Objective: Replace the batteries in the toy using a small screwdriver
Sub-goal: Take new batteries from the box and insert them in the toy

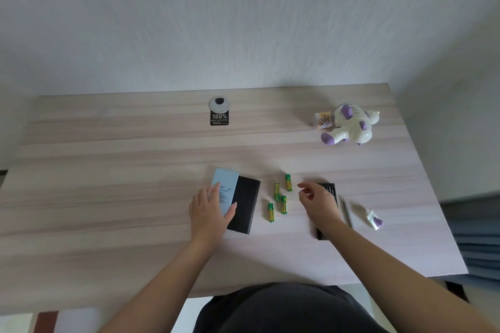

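A white and purple toy animal lies on its side at the far right of the wooden table. Several green and yellow batteries lie loose near the middle. My left hand rests flat on a light-blue sleeve that partly covers a black case. My right hand hovers with loosely curled fingers over a black bit tray; I see nothing in it. A slim grey screwdriver lies just right of the tray. Further right lies a small white and purple cover piece.
A small yellowish packet sits left of the toy. A round cable grommet and a black sticker are at the table's back middle. The wall stands behind the table; the table's right edge drops off beside the toy.
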Motion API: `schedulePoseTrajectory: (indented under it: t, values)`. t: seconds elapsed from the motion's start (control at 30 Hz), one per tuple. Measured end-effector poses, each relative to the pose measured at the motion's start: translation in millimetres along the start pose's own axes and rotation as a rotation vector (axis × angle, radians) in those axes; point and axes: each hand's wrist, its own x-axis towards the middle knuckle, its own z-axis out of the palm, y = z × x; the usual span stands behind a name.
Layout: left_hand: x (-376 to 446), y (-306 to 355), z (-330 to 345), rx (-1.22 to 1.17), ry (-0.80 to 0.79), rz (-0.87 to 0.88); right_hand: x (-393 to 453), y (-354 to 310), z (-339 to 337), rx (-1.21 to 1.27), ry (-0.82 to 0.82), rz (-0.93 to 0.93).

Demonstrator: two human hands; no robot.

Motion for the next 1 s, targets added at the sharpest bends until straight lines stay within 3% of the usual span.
schedulePoseTrajectory:
  t: [0.17, 0.37, 0.67, 1.0]
  values:
    - [15.7, 32.7, 6.4, -0.098, -0.066, 0.238, 0.1, 4.8, -5.5, -0.035, -0.015, -0.013]
    - [33.0, 82.9, 9.1, -0.148, -0.256, 0.264, 22.2, -2.0, -3.6, -0.191, -0.095, -0.066]
    - [50.8, 130.1, 27.0, -0.191, -0.321, -0.043, 66.8, -21.1, -0.8, -0.444, -0.215, -0.071]
    - [60.0, 141.6, 37.4, -0.072, -0.349, -0.112, 82.9, -25.0, 5.5, -0.514, -0.262, 0.002]
